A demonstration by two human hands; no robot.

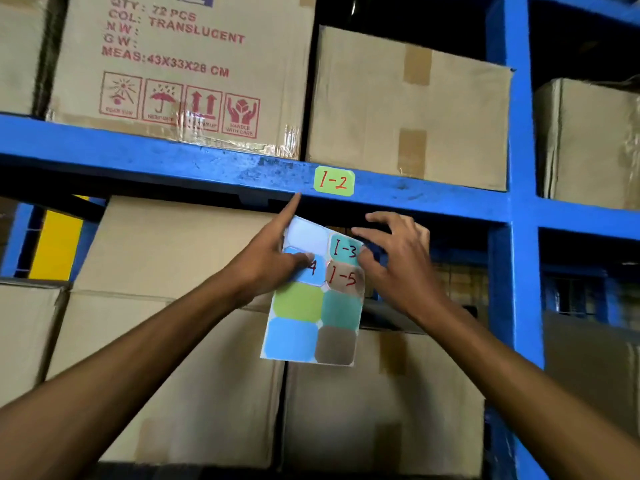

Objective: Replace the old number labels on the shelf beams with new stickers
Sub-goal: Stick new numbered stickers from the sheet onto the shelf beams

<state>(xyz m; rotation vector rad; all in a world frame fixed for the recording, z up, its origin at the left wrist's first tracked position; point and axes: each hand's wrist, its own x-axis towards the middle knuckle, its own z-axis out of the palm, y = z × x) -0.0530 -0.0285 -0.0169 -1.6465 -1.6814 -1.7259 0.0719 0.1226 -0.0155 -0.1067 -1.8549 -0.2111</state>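
Cardboard fills these shelves: a printed carton on the upper left shows red lettering, "72 PCS", "TRANSLUCENT", a line of measurements and four handling symbols. Just right of it sits a plain taped carton. More plain cartons are stacked on the level below. All are closed, so we cannot tell what they hold.

Across the scene runs the blue beam, its paint scuffed, meeting a blue upright on the right. On the beam's front face is a light green sticker with clipped corners, marked "1-2" in red handwriting.

Just under the beam we hold the sticker sheet upright in our left hand, thumb lying across its front and over part of a blue sticker, of which only a "4" shows. The index finger is stretched up, its tip reaching the beam's lower edge just left of the green sticker.

The sheet's top left cell is bare white backing. Beside it is a teal sticker marked "1-3", and below that a brown one marked "1-5". Blank green, teal, blue and brown stickers fill the lower rows.

Our right hand is at the sheet's upper right edge, fingers spread and curled, fingertips against the teal sticker; we cannot tell whether they grip it.
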